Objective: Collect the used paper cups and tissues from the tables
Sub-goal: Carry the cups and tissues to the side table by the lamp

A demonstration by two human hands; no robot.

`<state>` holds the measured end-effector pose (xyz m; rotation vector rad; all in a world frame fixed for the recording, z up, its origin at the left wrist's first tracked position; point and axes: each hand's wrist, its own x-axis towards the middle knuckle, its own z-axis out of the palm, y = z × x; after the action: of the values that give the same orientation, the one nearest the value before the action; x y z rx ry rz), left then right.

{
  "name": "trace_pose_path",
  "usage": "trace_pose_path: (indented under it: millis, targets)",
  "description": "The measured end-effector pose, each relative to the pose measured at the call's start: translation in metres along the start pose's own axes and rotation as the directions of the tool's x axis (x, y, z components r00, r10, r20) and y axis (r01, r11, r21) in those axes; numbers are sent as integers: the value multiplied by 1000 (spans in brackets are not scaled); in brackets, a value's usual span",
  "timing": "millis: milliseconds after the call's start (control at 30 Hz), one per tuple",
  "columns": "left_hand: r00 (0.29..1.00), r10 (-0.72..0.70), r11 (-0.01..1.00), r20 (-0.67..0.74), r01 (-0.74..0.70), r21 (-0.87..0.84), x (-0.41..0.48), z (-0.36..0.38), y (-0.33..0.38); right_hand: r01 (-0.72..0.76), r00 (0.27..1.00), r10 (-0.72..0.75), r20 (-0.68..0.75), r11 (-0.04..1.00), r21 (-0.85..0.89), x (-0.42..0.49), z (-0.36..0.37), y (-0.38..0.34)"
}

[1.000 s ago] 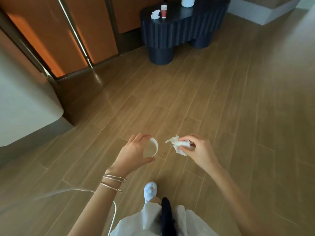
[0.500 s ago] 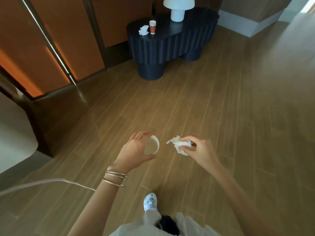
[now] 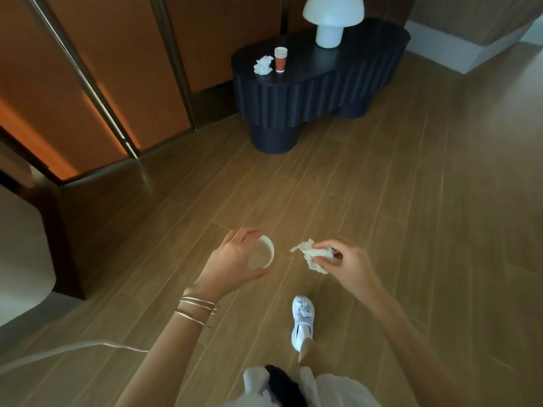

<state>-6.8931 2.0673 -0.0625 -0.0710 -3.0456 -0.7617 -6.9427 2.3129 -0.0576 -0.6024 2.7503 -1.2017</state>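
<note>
My left hand [image 3: 232,264] grips a white paper cup [image 3: 263,255], its open mouth facing right. A crumpled white tissue [image 3: 313,255] is pinched in my right hand [image 3: 348,264], a short gap from the cup. Both hands hover above the wooden floor. Ahead stands a dark ribbed side table [image 3: 311,92]. On its left end a red paper cup [image 3: 280,60] stands upright, with a second crumpled tissue [image 3: 263,66] lying just left of it.
A white mushroom lamp [image 3: 332,19] sits on the table's right half. Orange wall panels with metal strips [image 3: 97,83] run along the left. A pale rounded furniture edge [image 3: 20,254] juts in at left. My white shoe [image 3: 302,318] is on the floor below my hands.
The view has advanced toward the dark table, which now appears larger and nearer. My hands keep the same grip on the cup and tissue. A different foot is forward.
</note>
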Motion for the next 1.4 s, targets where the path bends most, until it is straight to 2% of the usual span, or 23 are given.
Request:
trace_pose_path:
  millis: [400, 600, 800, 1233, 1400]
  targets:
    - [992, -56, 998, -114, 52, -36, 225, -11, 15, 122, 992, -122, 0, 992, -1, 225, -83, 61]
    - [991, -65, 997, -115, 59, -55, 302, -8, 7, 144, 989, -143, 43, 990, -13, 299, -94, 90]
    - [990, -100, 995, -96, 96, -40, 372, -4, -30, 134, 989, -134, 67, 991, -3, 379, -82, 115]
    - [994, 10, 1000, -104, -11, -12, 596, -71, -122, 106, 994, -106, 5, 994, 8, 610, -70, 111]
    - [993, 2, 1000, -118, -2, -5, 657, -86, -152, 112, 994, -112, -10, 994, 18, 679, -64, 114]
